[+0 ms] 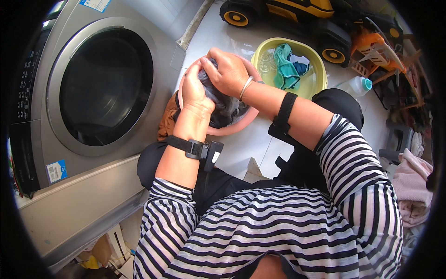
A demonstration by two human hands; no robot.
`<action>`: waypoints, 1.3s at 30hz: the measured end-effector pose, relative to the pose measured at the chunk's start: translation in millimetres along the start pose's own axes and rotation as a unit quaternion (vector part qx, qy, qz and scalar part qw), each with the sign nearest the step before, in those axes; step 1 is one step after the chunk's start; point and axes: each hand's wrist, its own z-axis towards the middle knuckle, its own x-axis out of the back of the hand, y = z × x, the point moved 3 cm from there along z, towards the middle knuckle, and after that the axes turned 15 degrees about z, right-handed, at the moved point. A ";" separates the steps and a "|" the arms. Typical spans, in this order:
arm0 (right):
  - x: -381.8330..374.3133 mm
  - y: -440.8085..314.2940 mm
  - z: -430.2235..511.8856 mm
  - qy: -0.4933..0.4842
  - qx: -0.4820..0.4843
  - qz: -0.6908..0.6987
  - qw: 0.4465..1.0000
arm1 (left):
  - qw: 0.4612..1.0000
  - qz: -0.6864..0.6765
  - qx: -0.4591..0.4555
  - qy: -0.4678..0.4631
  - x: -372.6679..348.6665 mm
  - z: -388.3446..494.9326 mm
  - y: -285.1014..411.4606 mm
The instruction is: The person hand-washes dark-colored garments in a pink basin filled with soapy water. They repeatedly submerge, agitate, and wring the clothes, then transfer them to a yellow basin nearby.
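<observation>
A round pink basin (231, 130) sits on the floor before me with dark grey wet cloth (223, 104) and sudsy water in it. My left hand (195, 85) grips the cloth at the basin's left side. From the right, my right hand (228, 73) closes over the same cloth, its fingertips meeting the left hand's. A white bangle is on the right wrist. Beyond, to the right, stands a yellow-green basin (324, 78) of water holding a teal cloth (287, 68) and a dark blue piece. Part of the cloth is hidden under my hands.
A grey front-loading washing machine (104, 87) stands close on the left, its door shut. Brown cloth (168, 118) lies beside the pink basin. A yellow-and-black toy vehicle (296, 21) is at the back. At right are a plastic bottle (353, 86) with a teal cap and a pink towel (414, 185).
</observation>
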 end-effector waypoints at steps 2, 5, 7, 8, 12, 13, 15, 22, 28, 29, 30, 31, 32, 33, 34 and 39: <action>4.6 20.6 10.8 -0.028 -0.079 0.027 0.996 | 0.999 -0.004 -0.030 -0.030 -2.5 -2.2 8.4; 11.6 50.7 17.0 -0.085 -0.304 0.134 0.939 | 0.996 0.034 -0.083 -0.026 10.8 -4.9 31.6; 10.7 53.1 15.8 -0.161 -0.388 0.334 0.844 | 0.987 0.057 -0.145 -0.035 16.9 -6.8 44.4; 14.4 50.8 13.3 -0.182 -0.414 0.378 0.808 | 0.983 0.071 -0.161 -0.044 18.1 -8.4 47.7; 34.8 30.2 7.0 -0.187 -0.455 0.412 0.767 | 0.970 0.128 -0.198 -0.063 13.5 -17.7 52.6; 39.2 23.5 7.2 -0.208 -0.447 0.376 0.785 | 0.965 0.137 -0.210 -0.078 10.6 -20.5 54.0; 46.1 11.3 7.4 -0.248 -0.420 0.307 0.817 | 0.964 0.148 -0.211 -0.067 8.5 -24.5 57.0; 47.5 2.1 6.0 -0.239 -0.459 0.304 0.800 | 0.962 0.130 -0.229 -0.068 11.2 -27.5 64.3; 59.9 8.2 23.1 -0.132 -0.375 0.442 0.804 | 0.956 0.191 -0.209 -0.079 15.7 -23.9 62.2; 63.5 7.6 28.1 -0.124 -0.350 0.478 0.796 | 0.955 0.211 -0.198 -0.070 17.0 -23.1 61.5; 67.1 7.7 33.4 -0.118 -0.324 0.498 0.796 | 0.955 0.232 -0.180 -0.048 19.2 -22.2 60.4; 71.1 8.9 37.6 -0.104 -0.320 0.493 0.802 | 0.958 0.219 -0.169 -0.075 18.8 -22.1 58.8; 74.7 12.0 41.3 -0.066 -0.339 0.501 0.794 | 0.962 0.207 -0.152 -0.090 19.3 -22.4 57.1; 78.1 14.1 44.2 -0.034 -0.348 0.517 0.781 | 0.966 0.198 -0.128 -0.109 19.3 -22.6 54.3; 82.7 17.6 46.5 0.019 -0.360 0.487 0.795 | 0.967 0.189 -0.115 -0.125 19.7 -23.6 53.1; 81.3 19.9 47.6 0.017 -0.359 0.599 0.715 | 0.960 0.244 -0.103 -0.088 23.6 -25.0 50.1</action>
